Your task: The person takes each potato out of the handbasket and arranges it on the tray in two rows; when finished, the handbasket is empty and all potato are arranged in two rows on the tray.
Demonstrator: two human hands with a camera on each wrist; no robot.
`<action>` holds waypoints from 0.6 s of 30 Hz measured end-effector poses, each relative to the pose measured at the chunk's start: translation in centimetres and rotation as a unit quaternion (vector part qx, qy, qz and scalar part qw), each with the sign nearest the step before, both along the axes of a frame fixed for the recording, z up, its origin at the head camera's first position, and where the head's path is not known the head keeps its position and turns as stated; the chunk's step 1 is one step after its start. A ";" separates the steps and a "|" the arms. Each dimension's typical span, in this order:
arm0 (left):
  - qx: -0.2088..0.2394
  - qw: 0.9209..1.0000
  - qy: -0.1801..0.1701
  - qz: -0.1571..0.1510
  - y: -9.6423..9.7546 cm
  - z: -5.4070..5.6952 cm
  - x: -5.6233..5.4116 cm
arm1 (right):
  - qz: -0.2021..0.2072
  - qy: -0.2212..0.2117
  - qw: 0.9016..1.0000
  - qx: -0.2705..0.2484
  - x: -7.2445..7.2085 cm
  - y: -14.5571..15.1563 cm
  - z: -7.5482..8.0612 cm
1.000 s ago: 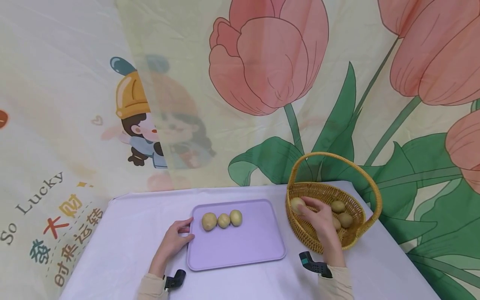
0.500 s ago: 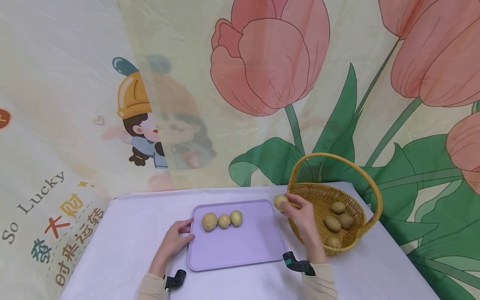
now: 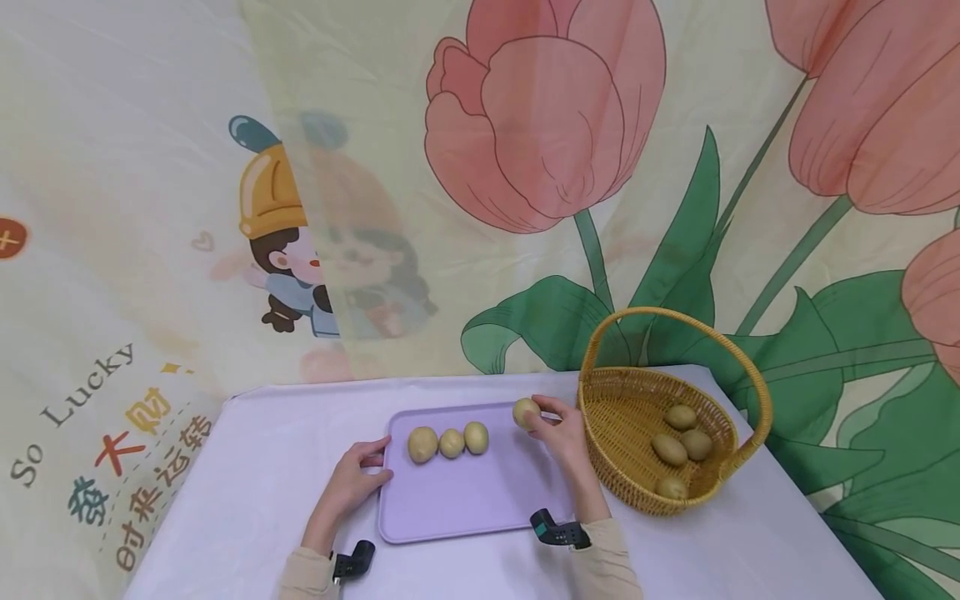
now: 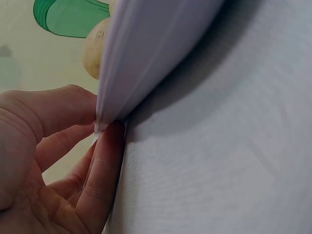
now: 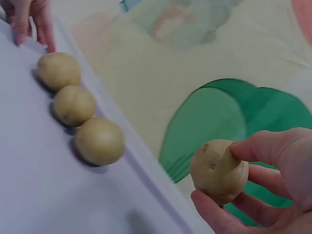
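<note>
My right hand point(image 3: 562, 437) holds a potato point(image 3: 527, 413) between thumb and fingers. It is above the right back part of the purple tray point(image 3: 450, 500). In the right wrist view the potato point(image 5: 219, 171) shows a brown blemish near the thumb. Three potatoes sit in a row along the tray's back left: a larger one point(image 3: 422, 445), a small one point(image 3: 452, 443) and another point(image 3: 476, 437). My left hand point(image 3: 352, 479) grips the tray's left edge; in the left wrist view its fingers meet the tray rim point(image 4: 114, 73), one fingertip tucked against the underside.
A wicker basket point(image 3: 630, 495) with a tall arched handle stands right of the tray. Several potatoes point(image 3: 670, 449) lie inside it, mostly on its right side. White cloth point(image 3: 300, 417) covers the table, and a printed curtain point(image 3: 390, 208) hangs behind.
My right hand has carried the potato leftward out of the basket, past its rim and over the tray. The left hand stays at the tray edge.
</note>
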State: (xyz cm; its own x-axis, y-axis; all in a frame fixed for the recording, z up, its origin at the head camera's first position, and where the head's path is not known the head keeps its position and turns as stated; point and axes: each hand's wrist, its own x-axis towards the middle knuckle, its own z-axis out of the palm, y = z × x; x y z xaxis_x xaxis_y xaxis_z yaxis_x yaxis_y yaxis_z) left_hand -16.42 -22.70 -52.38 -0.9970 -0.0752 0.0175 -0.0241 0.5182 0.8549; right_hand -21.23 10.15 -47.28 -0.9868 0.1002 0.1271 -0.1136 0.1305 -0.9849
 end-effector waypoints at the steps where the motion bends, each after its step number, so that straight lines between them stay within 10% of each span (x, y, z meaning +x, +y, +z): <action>1: 0.000 1.000 0.000 0.000 0.0 0.0 0.0 | -0.001 -0.002 1.000 0.003 -0.1 -0.3 -0.4; 18: 0.005 1.000 0.004 -0.003 -0.2 -0.1 0.0 | 0.023 -0.041 0.999 0.007 -0.4 -2.8 -3.7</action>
